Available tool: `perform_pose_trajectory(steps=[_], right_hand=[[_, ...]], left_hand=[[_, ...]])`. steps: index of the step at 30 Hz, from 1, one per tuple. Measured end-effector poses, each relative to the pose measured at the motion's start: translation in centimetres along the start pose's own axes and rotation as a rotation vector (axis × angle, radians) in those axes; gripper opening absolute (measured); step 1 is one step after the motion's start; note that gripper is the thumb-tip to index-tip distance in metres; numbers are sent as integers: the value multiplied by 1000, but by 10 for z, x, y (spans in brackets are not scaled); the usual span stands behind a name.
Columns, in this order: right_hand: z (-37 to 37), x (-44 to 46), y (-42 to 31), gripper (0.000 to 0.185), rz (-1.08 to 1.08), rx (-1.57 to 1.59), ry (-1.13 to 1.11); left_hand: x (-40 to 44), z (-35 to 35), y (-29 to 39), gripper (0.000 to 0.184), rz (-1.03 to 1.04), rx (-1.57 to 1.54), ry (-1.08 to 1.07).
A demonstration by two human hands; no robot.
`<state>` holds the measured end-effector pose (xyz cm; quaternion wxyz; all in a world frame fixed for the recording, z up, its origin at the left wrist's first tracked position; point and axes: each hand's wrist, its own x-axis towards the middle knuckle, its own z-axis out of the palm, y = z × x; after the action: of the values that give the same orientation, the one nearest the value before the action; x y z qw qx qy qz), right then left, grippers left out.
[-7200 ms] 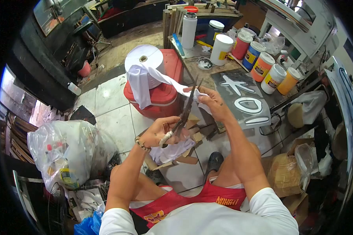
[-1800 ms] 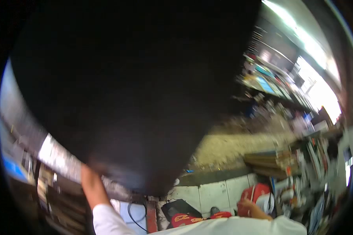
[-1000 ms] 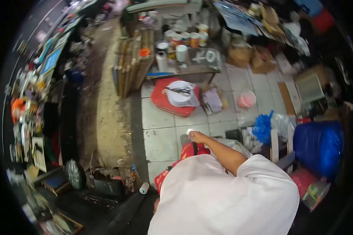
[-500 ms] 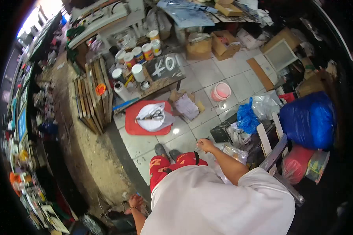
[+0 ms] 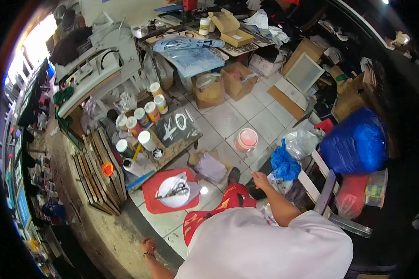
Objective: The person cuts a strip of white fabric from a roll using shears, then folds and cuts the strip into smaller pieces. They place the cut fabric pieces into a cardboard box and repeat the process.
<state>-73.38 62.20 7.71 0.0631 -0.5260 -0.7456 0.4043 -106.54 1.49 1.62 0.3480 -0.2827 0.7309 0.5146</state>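
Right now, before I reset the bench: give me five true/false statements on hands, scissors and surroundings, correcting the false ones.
1. Dark metal scissors lie on the round white fabric roll. True.
2. The bare right hand holds the scissors. False: it is apart from them.
3. The roll sits on a red plastic box. True.
4. A round pink-and-white bucket stands on white floor tiles. True.
5. The black board with white lettering lies on those tiles. False: it lies on the low table.

Bold white lettering [image 5: 171, 132] reading "KOI" stands on a dark board [image 5: 179, 130] on the tabletop [image 5: 171, 155] before you; labels on the row of tubs [image 5: 142, 117] and lettering on your red shorts [image 5: 239, 197] are too small to read.
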Motion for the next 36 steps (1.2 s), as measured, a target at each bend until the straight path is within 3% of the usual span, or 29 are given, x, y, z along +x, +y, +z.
perform_pose_trajectory(steps=[1, 2, 4, 5, 7, 9, 11, 13, 14, 15, 16, 17, 18, 19, 20, 21, 22, 23, 25, 27, 28, 29, 31, 33, 36], right_hand=[[-11, 9, -1, 47, 93, 3, -5], [-26, 26, -4, 50, 181, 4, -10], [-30, 78, 51, 56, 113, -162, 28], [-40, 90, 48, 55, 191, -32, 41], [-58, 127, 45, 49, 366, 127, 48], [-74, 178, 58, 44, 449, 146, 33], [-86, 228, 83, 34, 477, 214, -47], [-96, 267, 107, 29, 441, 244, -94], [-101, 299, 115, 26, 365, 171, -158], [-106, 333, 114, 24, 274, 94, -224], [-111, 363, 106, 22, 288, 145, -250], [-117, 386, 88, 21, 307, 181, -289], [-125, 405, 72, 15, 252, 224, -362], [-134, 414, 46, 10, 207, 269, -438], [-136, 421, 21, 12, 157, 161, -434], [-133, 429, -8, 15, 86, 71, -413], [-131, 435, -30, 15, 54, 44, -442], [-131, 440, -45, 13, -11, 82, -464], [-134, 435, -66, 11, -86, 97, -488], [-138, 430, -93, 9, -157, 162, -529], [-139, 422, -109, 9, -182, 112, -522], [-139, 420, -113, 9, -199, 71, -569], [-137, 429, -125, 10, -209, 122, -555], [-134, 441, -135, 11, -167, 104, -598], [-127, 469, -165, 16, -135, 22, -611]], left_hand=[[-4, 12, 22, 26, 49, 6, 33], [-13, 30, 38, 15, 120, -87, 129], [14, 38, 42, 10, 238, -55, 82], [24, 43, 32, 13, 342, -19, 38], [10, 74, 15, 20, 209, -523, -36], [-2, 115, -25, 27, 196, -324, 82], [-54, 181, -45, 24, 112, -498, -155], [-117, 241, -66, 27, 3, -432, 149], [-152, 264, -69, 29, 236, -251, 166], [-147, 270, -65, 29, 206, -55, 221], [-149, 271, -81, 28, 150, 135, 275], [-172, 294, -70, 23, 430, -4, 404], [-180, 302, -47, 17, 219, -234, 438], [-182, 306, -34, 12, 243, -208, 461], [-209, 323, 22, 13, 382, -224, 395], [-196, 326, 44, 20, 241, -293, 384], [-184, 326, 53, 28, 317, -285, 282], [-177, 334, 78, 30, 240, -365, 293], [-155, 354, 108, 31, 332, -480, 256], [-114, 372, 116, 28, 348, -420, 158], [-54, 381, 81, 27, 565, -81, 183], [-95, 406, 124, 31, 266, -385, 89], [-41, 440, 87, 38, 684, 233, 67], [-24, 487, 54, 42, 390, 123, -46], [-82, 528, 57, 45, 306, 163, 59]])
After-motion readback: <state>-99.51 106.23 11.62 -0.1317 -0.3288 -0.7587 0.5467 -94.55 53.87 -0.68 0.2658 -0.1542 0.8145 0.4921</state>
